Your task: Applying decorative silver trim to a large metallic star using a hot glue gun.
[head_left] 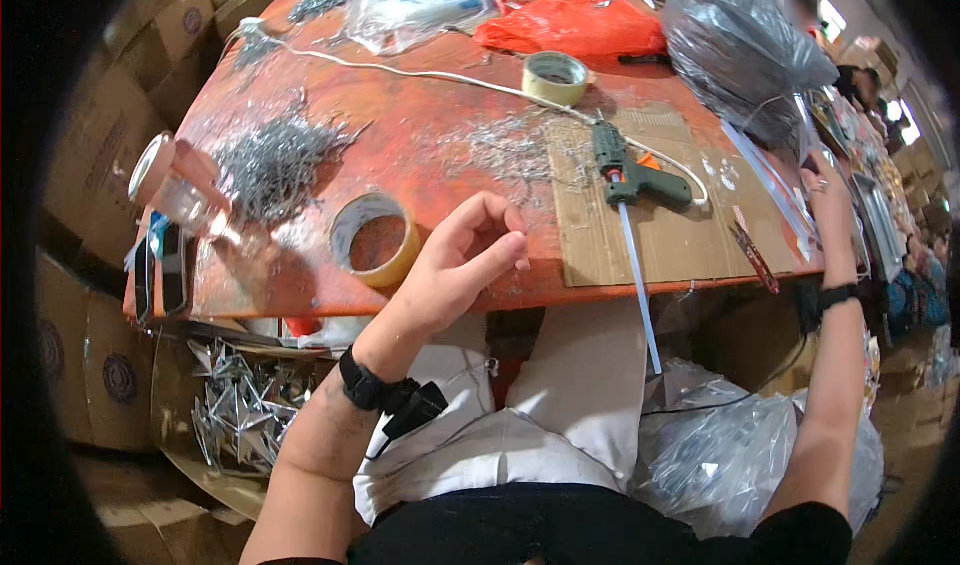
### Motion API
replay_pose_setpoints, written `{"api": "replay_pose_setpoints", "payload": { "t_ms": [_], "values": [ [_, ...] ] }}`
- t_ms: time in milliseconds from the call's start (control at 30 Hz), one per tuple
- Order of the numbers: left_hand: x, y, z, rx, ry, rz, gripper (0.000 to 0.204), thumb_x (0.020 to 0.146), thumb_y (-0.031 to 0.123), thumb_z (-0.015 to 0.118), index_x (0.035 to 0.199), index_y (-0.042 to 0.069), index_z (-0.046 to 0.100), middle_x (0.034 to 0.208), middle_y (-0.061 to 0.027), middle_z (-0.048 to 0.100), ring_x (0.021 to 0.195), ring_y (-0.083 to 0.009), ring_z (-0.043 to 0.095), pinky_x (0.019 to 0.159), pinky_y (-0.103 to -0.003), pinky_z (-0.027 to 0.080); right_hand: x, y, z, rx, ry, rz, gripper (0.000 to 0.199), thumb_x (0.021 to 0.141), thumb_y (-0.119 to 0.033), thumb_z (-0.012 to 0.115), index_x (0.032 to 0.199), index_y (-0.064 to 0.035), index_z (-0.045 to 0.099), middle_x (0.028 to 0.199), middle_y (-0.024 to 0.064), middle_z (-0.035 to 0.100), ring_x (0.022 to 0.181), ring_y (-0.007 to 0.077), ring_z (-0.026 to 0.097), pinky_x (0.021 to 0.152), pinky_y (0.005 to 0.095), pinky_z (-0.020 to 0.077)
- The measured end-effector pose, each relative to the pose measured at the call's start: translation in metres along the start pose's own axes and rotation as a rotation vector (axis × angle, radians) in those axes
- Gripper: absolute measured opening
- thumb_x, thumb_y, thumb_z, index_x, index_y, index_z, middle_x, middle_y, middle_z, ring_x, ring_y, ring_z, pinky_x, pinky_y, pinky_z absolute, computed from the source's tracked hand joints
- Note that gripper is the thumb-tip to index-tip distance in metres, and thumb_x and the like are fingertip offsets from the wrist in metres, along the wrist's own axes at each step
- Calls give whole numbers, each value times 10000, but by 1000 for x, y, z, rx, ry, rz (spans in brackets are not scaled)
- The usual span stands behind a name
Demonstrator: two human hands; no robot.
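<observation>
Left hand point(458, 263): centre, our fingers loosely curled
Right hand point(830, 203): right side, fingers: can't tell
Dark-green plastic glue gun point(628, 181): centre-right

evenly bright, with a black fisheye rim
glare whitens the upper-right windows point(831, 20); highlights streak the clear jar point(185, 200); shadow dulls the red table point(440, 130) beside it; far-right background is blurred, left cartons point(90, 175) bend
</observation>
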State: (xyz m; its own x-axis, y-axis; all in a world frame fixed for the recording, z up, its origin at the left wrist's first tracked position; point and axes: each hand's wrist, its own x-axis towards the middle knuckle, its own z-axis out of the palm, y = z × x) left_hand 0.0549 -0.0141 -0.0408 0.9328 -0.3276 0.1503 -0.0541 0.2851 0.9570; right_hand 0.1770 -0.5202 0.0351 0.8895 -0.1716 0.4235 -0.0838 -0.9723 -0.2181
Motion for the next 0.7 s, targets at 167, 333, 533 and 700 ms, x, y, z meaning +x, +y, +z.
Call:
{"api": "replay_pose_setpoints", "payload": {
  "t_ms": [167, 333, 533, 700],
  "values": [
    [3, -5, -2, 58, -20, 84, 158, 906, 113, 632, 956, 72, 488, 879, 47, 489, 776, -17, 462, 650, -181, 387, -17, -26, -51, 233, 359, -276, 364, 958, -258, 557, 1252, -44, 585, 1254, 112, 604, 1144, 219, 565, 972, 311, 417],
    [-8, 1, -3, 81, -2, 66, 146, 929, 94, 587, 1061, 41, 554, 873, 45, 517, 766, -22, 486, 656, -179, 412, -79, -166, -81, 1045, 348, -375, 405, 928, -310, 602, 1261, -81, 586, 1304, 90, 549, 1168, 199, 531, 975, 343, 439],
    [-51, 10, -3, 34, -201, -60, 163, 964, 21, 462, 1057, 30, 596, 859, 8, 572, 624, -41, 483, 550, -193, 402, -125, -286, -31, 1843, -199, -89, 511, 918, -386, 582, 1302, -59, 498, 1229, 114, 597, 1121, 239, 593, 992, 399, 468],
    [-117, 28, -34, 257, -84, -151, 123, 945, 17, 507, 993, 41, 617, 843, 9, 599, 666, -25, 485, 554, -182, 369, -168, -361, 37, 2191, -841, 199, 422, 925, -332, 591, 1219, -32, 552, 1226, 140, 593, 1098, 244, 593, 980, 419, 480]
  ]
}}
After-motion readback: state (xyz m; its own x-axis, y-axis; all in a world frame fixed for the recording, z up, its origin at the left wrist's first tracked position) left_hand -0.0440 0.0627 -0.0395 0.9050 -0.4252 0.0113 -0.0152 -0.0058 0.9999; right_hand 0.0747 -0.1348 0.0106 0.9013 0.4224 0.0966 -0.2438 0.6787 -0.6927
